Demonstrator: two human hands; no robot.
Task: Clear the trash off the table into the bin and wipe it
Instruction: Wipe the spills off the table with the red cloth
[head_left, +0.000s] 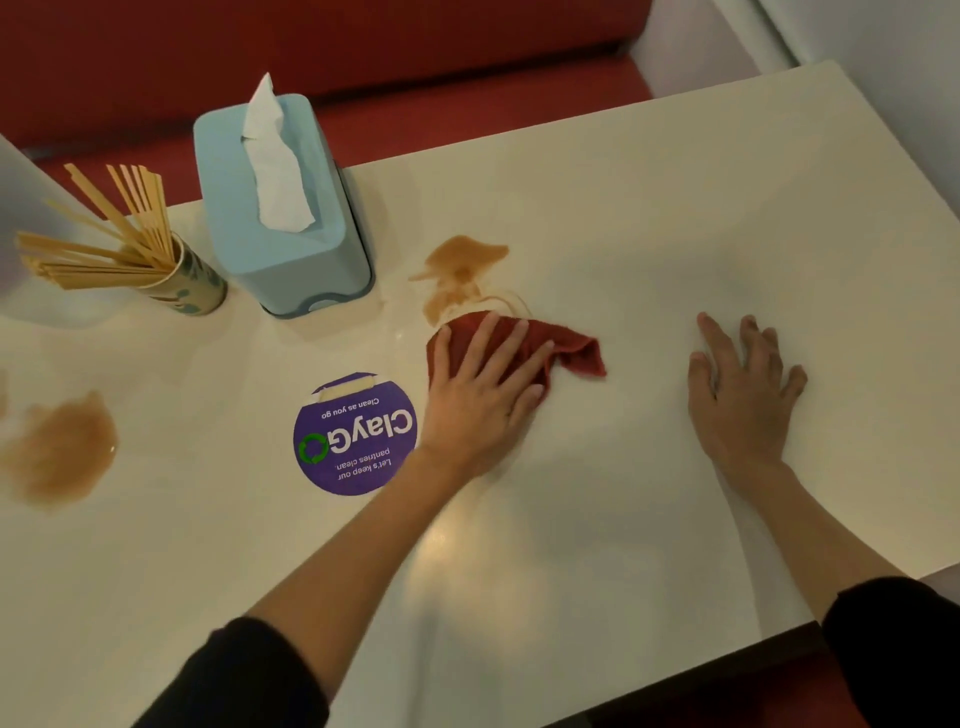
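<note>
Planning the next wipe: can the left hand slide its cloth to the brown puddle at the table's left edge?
Probably yes: only a flat purple sticker lies between cloth and puddle; the tissue box and stick cup stand farther back.

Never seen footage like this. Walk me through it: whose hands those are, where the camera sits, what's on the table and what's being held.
There is no machine here: a person wears one camera on the head, looking down at their own two bare hands. The left hand presses flat, fingers spread, on a dark red cloth at the edge of a brown spill. The right hand rests flat on the cream table and holds nothing. A second brown spill lies at the far left. Also on the table: a light blue tissue box, a cup of wooden stirrers and a round purple sticker reading "Clean as you go". No bin is in view.
</note>
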